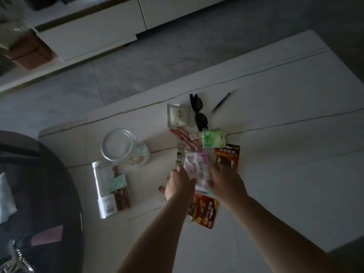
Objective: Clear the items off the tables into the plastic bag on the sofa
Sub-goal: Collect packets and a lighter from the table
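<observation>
Hands (pixel 202 183) w/ fingers on tissue pack (pixel 196 167), amid battery packs (pixel 227 156), sunglasses (pixel 199 113), jar (pixel 126 148); grip unclear.

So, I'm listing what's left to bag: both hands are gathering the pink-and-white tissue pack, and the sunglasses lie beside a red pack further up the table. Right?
Not quite. The head view shows the sunglasses beside a green pack, not a red one. Both hands, left and right, are indeed at the tissue pack.
</observation>
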Tool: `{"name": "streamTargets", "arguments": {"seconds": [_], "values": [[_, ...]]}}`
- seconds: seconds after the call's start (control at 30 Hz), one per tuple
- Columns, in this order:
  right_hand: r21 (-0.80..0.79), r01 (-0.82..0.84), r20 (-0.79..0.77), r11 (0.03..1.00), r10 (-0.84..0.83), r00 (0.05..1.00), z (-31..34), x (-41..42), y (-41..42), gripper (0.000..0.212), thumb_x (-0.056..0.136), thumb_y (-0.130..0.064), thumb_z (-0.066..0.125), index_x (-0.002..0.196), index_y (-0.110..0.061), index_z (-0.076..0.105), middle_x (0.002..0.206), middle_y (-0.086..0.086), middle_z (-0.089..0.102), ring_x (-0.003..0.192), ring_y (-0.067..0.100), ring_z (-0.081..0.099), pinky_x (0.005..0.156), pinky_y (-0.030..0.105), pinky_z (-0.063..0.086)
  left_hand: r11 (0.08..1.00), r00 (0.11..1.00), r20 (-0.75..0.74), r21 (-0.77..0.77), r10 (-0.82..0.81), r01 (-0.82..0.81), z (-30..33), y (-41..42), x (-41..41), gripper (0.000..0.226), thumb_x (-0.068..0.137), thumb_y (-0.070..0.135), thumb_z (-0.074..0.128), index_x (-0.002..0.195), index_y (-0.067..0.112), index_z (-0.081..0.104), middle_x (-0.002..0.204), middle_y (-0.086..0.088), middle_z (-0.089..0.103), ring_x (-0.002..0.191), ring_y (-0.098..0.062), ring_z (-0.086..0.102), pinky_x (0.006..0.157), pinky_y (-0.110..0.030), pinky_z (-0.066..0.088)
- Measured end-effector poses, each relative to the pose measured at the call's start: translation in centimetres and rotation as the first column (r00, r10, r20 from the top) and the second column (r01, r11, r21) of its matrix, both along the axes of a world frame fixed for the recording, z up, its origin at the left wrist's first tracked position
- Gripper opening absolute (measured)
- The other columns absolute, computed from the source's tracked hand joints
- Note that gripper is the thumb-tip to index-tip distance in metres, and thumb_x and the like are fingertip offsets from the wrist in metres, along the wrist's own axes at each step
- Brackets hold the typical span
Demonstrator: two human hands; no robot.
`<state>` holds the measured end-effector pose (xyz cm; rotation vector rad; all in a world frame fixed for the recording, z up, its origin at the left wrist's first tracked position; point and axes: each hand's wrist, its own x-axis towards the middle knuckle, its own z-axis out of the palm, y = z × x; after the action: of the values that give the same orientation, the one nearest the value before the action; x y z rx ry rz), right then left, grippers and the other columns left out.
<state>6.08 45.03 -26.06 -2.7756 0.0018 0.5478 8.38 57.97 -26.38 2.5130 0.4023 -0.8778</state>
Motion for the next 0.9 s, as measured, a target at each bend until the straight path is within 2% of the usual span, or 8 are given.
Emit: {"name": "streamTargets", "arguments": {"seconds": [0.1,0.23,0.3,0.37,0.43,0.6,0.73,0.9], "values": [[-0.013,-0.008,0.015,1.0,0.008,1.0,-0.7,0.0,0.2,0.028,0.089,-0.037,0.054,0.106,-0.015,0.053,0.105,0.0,0.057,0.095,0.015,0.054,0.075,0.024,0.049,0.992,0.994,-0.042,-0.063,0.103,-0.106,-0.9,0.1,-0.1,0.054,0.082,0.024,0.071,0.123,0.011,0.038,0.117,-0.01,0.057,0.105,-0.025,0.061,0.085,-0.037,0.056],[-0.058,0.022,-0.029,0.998,-0.024,0.999,-0.4,-0.8,-0.7,0.027,0.092,-0.035,0.05,0.112,-0.016,0.05,0.106,-0.001,0.058,0.091,0.015,0.058,0.074,0.025,0.051,0.957,0.965,-0.1,-0.141,0.241,-0.254,-1.4,0.5,-0.4,0.051,0.079,0.015,0.073,0.113,0.014,0.036,0.108,-0.008,0.06,0.097,-0.024,0.062,0.08,-0.037,0.058],[-0.081,0.073,-0.038,0.994,-0.076,0.996,-0.3,-1.3,-1.2,0.026,0.094,-0.03,0.048,0.116,-0.017,0.047,0.105,-0.002,0.058,0.089,0.014,0.058,0.073,0.025,0.051,0.955,0.96,-0.113,-0.126,0.254,-0.268,-1.4,0.9,-0.4,0.044,0.083,0.014,0.068,0.116,0.013,0.039,0.1,-0.004,0.059,0.089,-0.02,0.06,0.075,-0.031,0.057],[-0.081,0.113,-0.056,0.99,-0.118,0.991,-0.4,-1.9,-1.4,0.029,0.094,-0.029,0.05,0.12,-0.017,0.044,0.103,-0.002,0.059,0.088,0.015,0.059,0.07,0.025,0.051,0.974,0.974,-0.088,-0.067,0.209,-0.215,-1.2,1.6,-0.2,0.029,0.088,0.015,0.059,0.116,0.011,0.049,0.095,-0.002,0.058,0.084,-0.018,0.059,0.072,-0.03,0.056],[-0.072,0.123,-0.071,0.99,-0.128,0.989,-0.6,-2.4,-1.7,0.035,0.093,-0.03,0.052,0.124,-0.019,0.043,0.106,-0.002,0.061,0.089,0.014,0.061,0.068,0.025,0.052,0.983,0.983,-0.052,-0.02,0.179,-0.18,-1.1,2.5,0.2,0.026,0.091,0.018,0.05,0.114,0.009,0.056,0.099,-0.006,0.06,0.088,-0.023,0.061,0.078,-0.035,0.057],[-0.034,0.161,-0.069,0.986,-0.163,0.984,-1.3,-3.1,-1.3,0.037,0.094,-0.034,0.049,0.129,-0.022,0.044,0.12,-0.002,0.057,0.101,0.014,0.061,0.074,0.024,0.049,0.976,0.976,0.033,0.025,0.215,-0.216,-0.7,5.0,1.7,0.035,0.092,0.018,0.042,0.121,0.001,0.049,0.12,-0.018,0.052,0.111,-0.034,0.052,0.097,-0.043,0.045],[-0.076,0.146,-0.01,0.986,-0.147,0.989,-2.5,-3.1,-0.3,0.034,0.096,-0.039,0.041,0.125,-0.021,0.045,0.117,0.0,0.057,0.098,0.015,0.062,0.068,0.024,0.049,0.978,0.978,0.033,-0.054,0.204,-0.202,-1.6,4.8,2.5,0.038,0.092,0.022,0.047,0.121,-0.003,0.049,0.122,-0.022,0.053,0.112,-0.038,0.052,0.097,-0.044,0.046],[-0.059,0.156,0.033,0.986,-0.154,0.987,-3.6,-3.7,0.0,0.034,0.093,-0.032,0.053,0.124,-0.018,0.047,0.119,0.005,0.055,0.1,0.019,0.062,0.068,0.027,0.052,0.972,0.974,0.08,-0.119,0.211,-0.201,-3.1,2.8,2.4,0.037,0.092,0.028,0.054,0.119,0.003,0.049,0.117,-0.014,0.053,0.109,-0.03,0.052,0.097,-0.044,0.048]]}}
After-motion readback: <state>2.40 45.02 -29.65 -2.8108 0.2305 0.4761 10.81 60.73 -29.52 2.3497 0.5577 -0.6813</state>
